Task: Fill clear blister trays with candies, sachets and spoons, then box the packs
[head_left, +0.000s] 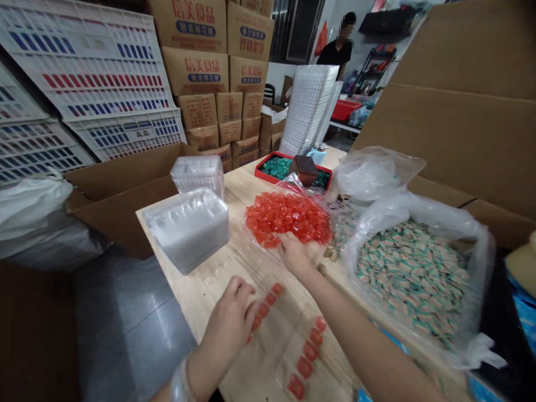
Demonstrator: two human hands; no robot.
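My left hand (231,314) hovers over the near side of the table, its bent fingers a little apart, with nothing visible between them. Beneath and beside it lie clear plastic trays (288,321), with one row of red pieces (263,310) by my left fingers and another red row (310,352) to the right. My right hand (292,252) reaches forward to the near edge of a heap of red, glossy wrapped pieces (288,215) on a plastic bag. Its fingers are stretched out and touch the heap; whether a piece is between the fingertips is hidden.
Stacked clear trays (190,229) stand at the table's left edge. A red tray of green pieces (272,167) holds a dark box (304,170). On the right is a bag of striped pieces (412,279). Cartons (195,72) and white crates (96,56) line the left; a person (337,51) stands behind.
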